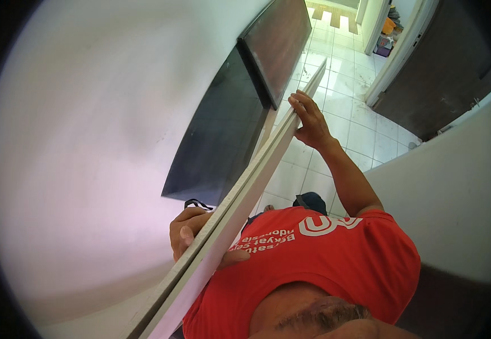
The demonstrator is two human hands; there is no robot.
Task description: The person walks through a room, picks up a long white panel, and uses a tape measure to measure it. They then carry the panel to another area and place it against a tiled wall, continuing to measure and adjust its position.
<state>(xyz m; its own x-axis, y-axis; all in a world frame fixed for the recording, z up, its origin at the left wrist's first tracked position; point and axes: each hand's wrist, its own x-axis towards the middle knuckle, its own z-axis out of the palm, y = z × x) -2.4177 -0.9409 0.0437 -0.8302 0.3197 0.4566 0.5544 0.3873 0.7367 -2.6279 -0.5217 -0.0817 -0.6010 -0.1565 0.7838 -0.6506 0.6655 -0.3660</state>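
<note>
A pair of long, thin white boards (268,155), lying face to face, runs slantwise across my front from the lower left to the far upper middle. My left hand (190,229) is closed around their near part, with fingers showing on both sides of the boards. Farther along, my right hand (313,123) grips the same boards, its fingertips bent over the upper edge. The undersides of the boards and parts of both hands are hidden.
To the left, beside the white wall (87,130), are a dark glossy panel (214,124) and a black-framed reddish-brown panel (276,42). White tiles (336,101) cover the floor. A dark door (437,73) stands at the right, and wood-coloured strips (327,16) lie at the far end.
</note>
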